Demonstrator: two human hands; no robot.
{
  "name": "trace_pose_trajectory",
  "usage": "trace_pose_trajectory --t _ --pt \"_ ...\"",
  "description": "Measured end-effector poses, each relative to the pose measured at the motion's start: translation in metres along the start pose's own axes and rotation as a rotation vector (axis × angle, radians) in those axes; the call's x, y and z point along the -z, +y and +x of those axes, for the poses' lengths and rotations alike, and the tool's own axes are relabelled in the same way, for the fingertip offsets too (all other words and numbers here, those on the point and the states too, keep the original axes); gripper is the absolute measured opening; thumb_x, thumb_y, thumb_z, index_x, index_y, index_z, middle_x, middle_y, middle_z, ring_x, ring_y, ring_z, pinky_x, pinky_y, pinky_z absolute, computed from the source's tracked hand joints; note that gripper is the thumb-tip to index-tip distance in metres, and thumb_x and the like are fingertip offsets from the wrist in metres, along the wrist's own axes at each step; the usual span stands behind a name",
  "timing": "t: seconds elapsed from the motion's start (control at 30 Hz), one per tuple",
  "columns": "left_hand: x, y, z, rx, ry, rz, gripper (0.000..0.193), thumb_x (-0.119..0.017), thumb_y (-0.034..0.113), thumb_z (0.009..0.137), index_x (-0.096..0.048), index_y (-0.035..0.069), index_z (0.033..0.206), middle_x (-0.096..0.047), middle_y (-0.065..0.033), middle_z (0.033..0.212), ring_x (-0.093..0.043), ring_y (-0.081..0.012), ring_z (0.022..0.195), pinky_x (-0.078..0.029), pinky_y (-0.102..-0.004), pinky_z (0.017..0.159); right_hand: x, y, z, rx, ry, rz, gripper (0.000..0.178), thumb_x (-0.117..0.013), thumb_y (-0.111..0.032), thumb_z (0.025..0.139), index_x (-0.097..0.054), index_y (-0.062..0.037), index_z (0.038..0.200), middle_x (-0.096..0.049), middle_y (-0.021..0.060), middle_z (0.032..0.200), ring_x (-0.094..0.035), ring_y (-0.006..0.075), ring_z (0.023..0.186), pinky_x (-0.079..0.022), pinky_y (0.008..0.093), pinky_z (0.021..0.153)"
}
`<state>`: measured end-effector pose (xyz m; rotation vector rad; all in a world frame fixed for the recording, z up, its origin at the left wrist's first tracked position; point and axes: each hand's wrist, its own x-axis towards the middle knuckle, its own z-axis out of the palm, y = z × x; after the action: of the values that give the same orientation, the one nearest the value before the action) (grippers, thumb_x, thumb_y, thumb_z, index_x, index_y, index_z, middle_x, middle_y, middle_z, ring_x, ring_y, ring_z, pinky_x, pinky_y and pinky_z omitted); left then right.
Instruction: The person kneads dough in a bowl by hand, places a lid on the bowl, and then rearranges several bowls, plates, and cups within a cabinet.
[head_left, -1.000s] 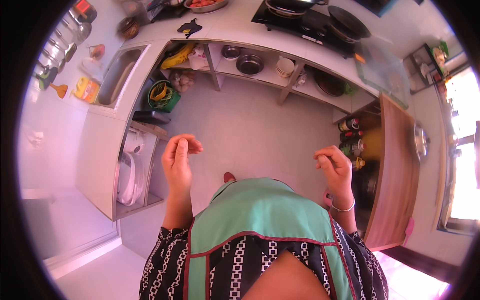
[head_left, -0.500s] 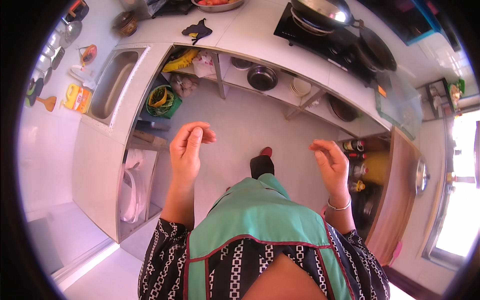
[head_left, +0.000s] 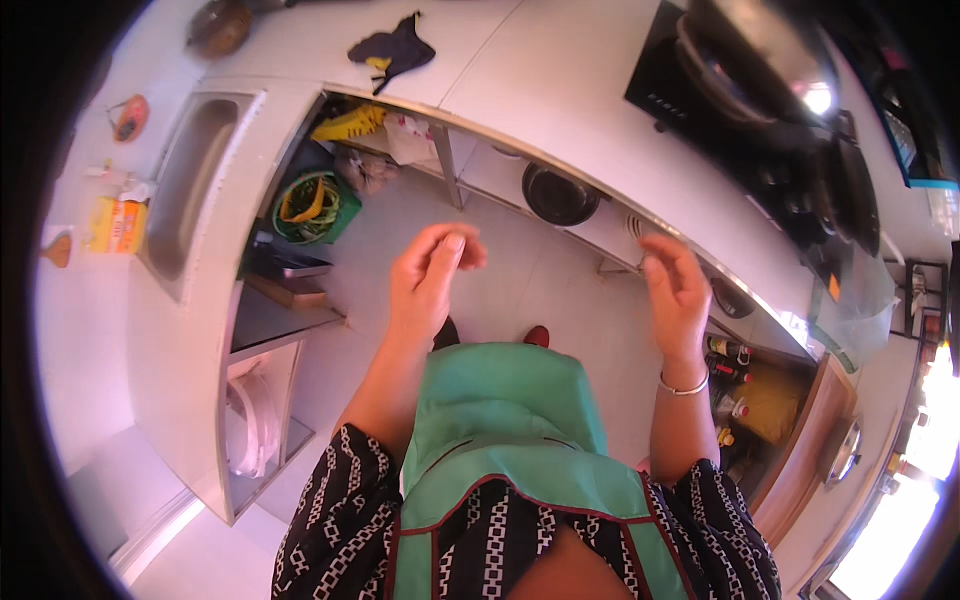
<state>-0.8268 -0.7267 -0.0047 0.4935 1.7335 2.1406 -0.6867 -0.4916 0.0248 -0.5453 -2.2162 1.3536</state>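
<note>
My left hand [head_left: 428,278] hangs in the air in front of the green apron [head_left: 510,395], its fingers loosely curled and nothing visible in it. At the same height, my right hand [head_left: 680,295], with a bracelet on the wrist, is raised with thumb and fingers apart and holds nothing. Neither hand touches anything. Beyond the right hand, below the counter, a dark round pan [head_left: 562,193] sits on a shelf. On the white countertop [head_left: 480,85] lies a dark cloth [head_left: 393,52] with a yellow patch.
A sink [head_left: 190,190] is set in the counter at left; a green basket of vegetables [head_left: 345,210] stands below. At far right are a black stove [head_left: 650,90] and a large wok [head_left: 760,50]. Bottles [head_left: 728,372] fill the lower right shelf. A wooden board [head_left: 803,440] stands nearby.
The view has shifted closer to the counter and turned, with the stove now farther right. Both hands remain raised and empty; the left sits farther right in view. A second shoe has come into sight.
</note>
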Motion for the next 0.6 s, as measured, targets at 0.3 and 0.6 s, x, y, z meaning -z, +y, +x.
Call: trace_pose_trajectory --t 0.3,0.6 --pt "0.058 -0.222 0.092 -0.108 0.181 -0.249 0.022 -0.052 0.019 0.095 -0.062 0.000 0.101 -0.065 -0.0070 0.084 -0.062 -0.0131 0.075 -0.047 -0.0240 0.070 -0.159 0.162 0.049 0.220 -0.077 0.177 0.019 -0.050 0.005 0.090 -0.059 0.0051 0.106 -0.060 0.0117 0.107 -0.057 0.0151 0.098 -0.046 0.0266 0.088" --pt "0.064 -0.338 0.154 -0.252 0.105 -0.234 0.019 -0.053 0.014 0.094 -0.062 -0.001 0.103 -0.065 -0.0075 0.086 -0.062 -0.0133 0.076 -0.047 -0.0229 0.070 -0.234 0.307 0.063 0.269 -0.109 0.219 0.022 -0.050 0.006 0.089 -0.058 0.0043 0.109 -0.059 0.0098 0.110 -0.056 0.0132 0.098 -0.044 0.0239 0.086"
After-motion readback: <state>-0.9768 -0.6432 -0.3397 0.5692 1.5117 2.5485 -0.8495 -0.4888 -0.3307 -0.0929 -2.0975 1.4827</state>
